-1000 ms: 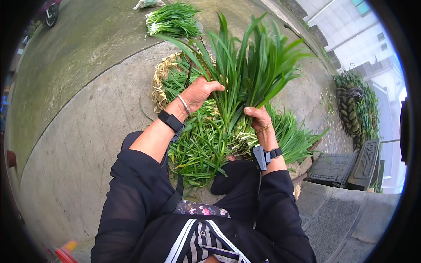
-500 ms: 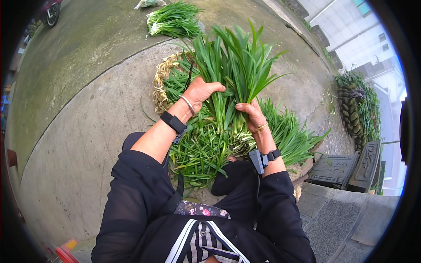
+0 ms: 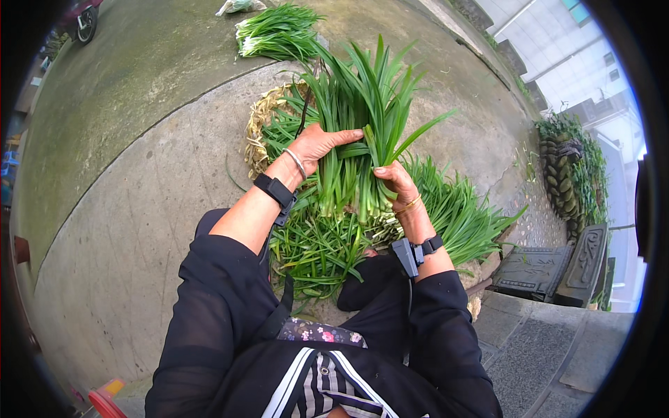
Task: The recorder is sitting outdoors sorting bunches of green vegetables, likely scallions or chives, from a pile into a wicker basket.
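Observation:
My left hand [image 3: 317, 148] is wrapped round a bunch of Chinese chives [image 3: 340, 104], its thumb lying across the long flat leaves. In my right hand [image 3: 400, 182] the pale lower stems of more chives [image 3: 385, 97] are gripped between thumb and fingers. Both handfuls stand upright side by side and touch, so their border is hard to make out. Below them, loose trimmed leaves [image 3: 313, 247] lie heaped between my legs. Beyond my right wrist spreads a pile of chives [image 3: 456, 209]. The fingers of both hands are partly hidden by leaves.
A woven basket [image 3: 256, 136] with greens stands beyond my left hand. Farther off lies a white-stemmed bundle [image 3: 279, 33] beside a plastic bag [image 3: 240, 6]. Carved dark slabs [image 3: 533, 272] and a plant-covered post [image 3: 559, 174] are at the right.
My right hand has shifted slightly left with its chives, bringing them against the left bunch. The leaf tops have swung left; my left hand has hardly moved.

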`<control>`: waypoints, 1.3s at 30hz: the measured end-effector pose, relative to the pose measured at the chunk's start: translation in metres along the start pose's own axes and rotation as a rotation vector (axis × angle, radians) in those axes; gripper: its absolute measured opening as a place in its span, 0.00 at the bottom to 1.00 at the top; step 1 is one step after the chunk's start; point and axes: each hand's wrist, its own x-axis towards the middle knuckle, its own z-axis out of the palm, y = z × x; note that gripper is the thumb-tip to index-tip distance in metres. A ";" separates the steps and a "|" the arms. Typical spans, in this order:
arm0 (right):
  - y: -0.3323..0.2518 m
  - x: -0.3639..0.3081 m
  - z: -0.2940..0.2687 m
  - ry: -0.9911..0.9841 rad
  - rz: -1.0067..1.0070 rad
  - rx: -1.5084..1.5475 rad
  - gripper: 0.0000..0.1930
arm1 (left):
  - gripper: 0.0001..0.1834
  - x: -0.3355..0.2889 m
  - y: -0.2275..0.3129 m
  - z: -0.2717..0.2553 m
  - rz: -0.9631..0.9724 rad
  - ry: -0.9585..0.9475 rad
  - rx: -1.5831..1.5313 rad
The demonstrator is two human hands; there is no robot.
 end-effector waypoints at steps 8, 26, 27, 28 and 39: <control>0.004 0.001 0.005 0.094 -0.033 -0.110 0.24 | 0.18 0.001 0.003 -0.010 0.016 0.046 0.068; 0.005 0.004 0.013 -0.097 0.166 0.127 0.22 | 0.20 -0.006 0.004 -0.005 -0.141 -0.094 0.051; 0.006 0.006 0.012 -0.144 0.120 0.135 0.21 | 0.19 -0.006 0.004 -0.005 -0.101 -0.099 -0.021; 0.005 0.006 0.010 -0.144 0.118 0.134 0.21 | 0.19 -0.006 0.005 -0.006 -0.061 -0.105 -0.094; 0.008 0.015 0.013 0.021 -0.057 -0.117 0.20 | 0.14 -0.015 0.003 -0.018 -0.026 -0.115 -0.369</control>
